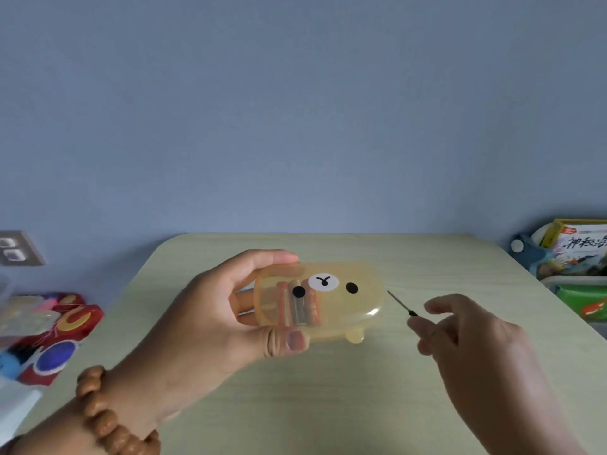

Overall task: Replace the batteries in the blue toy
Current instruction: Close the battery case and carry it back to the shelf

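My left hand [210, 310] grips a translucent yellow bear-face case [341, 300] by its left end, lifted above the table. Through its lid I see several batteries [300, 307] lying side by side. My right hand [460, 326] pinches a thin screwdriver [399, 303] by its handle. The metal tip points up-left and stops just short of the case's right edge. No blue toy shows in this view.
A pale wooden table [328, 405] with rounded far corners stands against a blue wall. Colourful packets and toys [49, 336] lie to its left. At the right stand a bin with a book [578, 251] and a green item [584, 303]. A beaded bracelet [108, 418] circles my left wrist.
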### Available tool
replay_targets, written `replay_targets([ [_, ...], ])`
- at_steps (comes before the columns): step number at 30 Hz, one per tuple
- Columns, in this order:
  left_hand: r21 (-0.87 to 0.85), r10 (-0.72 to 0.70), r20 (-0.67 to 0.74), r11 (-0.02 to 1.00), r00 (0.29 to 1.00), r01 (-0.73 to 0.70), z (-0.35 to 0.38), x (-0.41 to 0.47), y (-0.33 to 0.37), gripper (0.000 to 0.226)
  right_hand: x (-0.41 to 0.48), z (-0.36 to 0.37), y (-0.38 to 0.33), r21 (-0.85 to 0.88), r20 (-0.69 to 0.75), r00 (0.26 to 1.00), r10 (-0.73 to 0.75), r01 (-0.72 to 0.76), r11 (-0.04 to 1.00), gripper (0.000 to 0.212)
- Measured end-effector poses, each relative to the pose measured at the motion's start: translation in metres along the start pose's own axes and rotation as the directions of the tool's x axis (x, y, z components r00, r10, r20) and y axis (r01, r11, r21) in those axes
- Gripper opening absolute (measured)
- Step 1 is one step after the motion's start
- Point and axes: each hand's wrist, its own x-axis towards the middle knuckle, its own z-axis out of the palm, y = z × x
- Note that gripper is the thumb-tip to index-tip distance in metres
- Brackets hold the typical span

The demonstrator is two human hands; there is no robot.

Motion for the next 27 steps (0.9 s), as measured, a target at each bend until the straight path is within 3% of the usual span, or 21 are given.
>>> replay_targets([
  [8, -0.001, 0.015, -0.013, 1.0, 1.0, -0.015, -0.095, 0.03, 0.096, 0.069, 0.042, -0.05, -0.131, 0.001, -0.076, 0.994, -0.074, 0.074, 0.997, 0.024],
  [18, -0.004, -0.027, 0.037, 1.0, 0.999, 0.027, -0.243, 0.084, 0.373, 0.072, 0.122, -0.266, -0.385, 0.058, -0.124, 0.987, -0.098, 0.106, 0.993, 0.022],
  [27, -0.017, 0.03, 0.044, 0.999, 0.999, -0.029, -0.275, 0.129, 0.595, 0.071, 0.169, -0.447, -0.486, 0.116, -0.148, 0.986, -0.076, 0.093, 0.989, 0.021],
])
